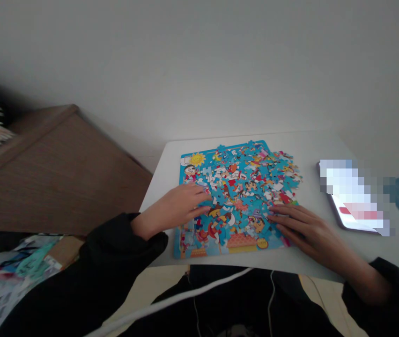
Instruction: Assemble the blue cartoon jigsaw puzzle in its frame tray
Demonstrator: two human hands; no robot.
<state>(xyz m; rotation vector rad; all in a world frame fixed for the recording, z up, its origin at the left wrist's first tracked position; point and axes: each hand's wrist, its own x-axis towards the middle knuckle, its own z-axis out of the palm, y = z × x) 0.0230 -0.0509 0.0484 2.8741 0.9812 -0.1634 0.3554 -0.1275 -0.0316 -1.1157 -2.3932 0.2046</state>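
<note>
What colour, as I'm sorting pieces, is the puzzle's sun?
The sun is yellow, clearest in the head view.

L hand [187,203] lay w/ fingers parted over the L part of a blue puzzle board [177,245], at the edge of a heap of loose jigsaw pcs [252,187]. R hand [308,229] reached in from the R, fingers extended onto pcs nr the board's lower R side. Some pcs spilled past the board's R edge onto the white desk [312,145]. A printed sun [197,159] showed nr the board's upper L corner. Phone [350,196], screen lit & pixelated, lay well apart on the R. White cable [171,302] ran below the desk's front edge; brown cabinet [62,173] stood to the L.
</note>
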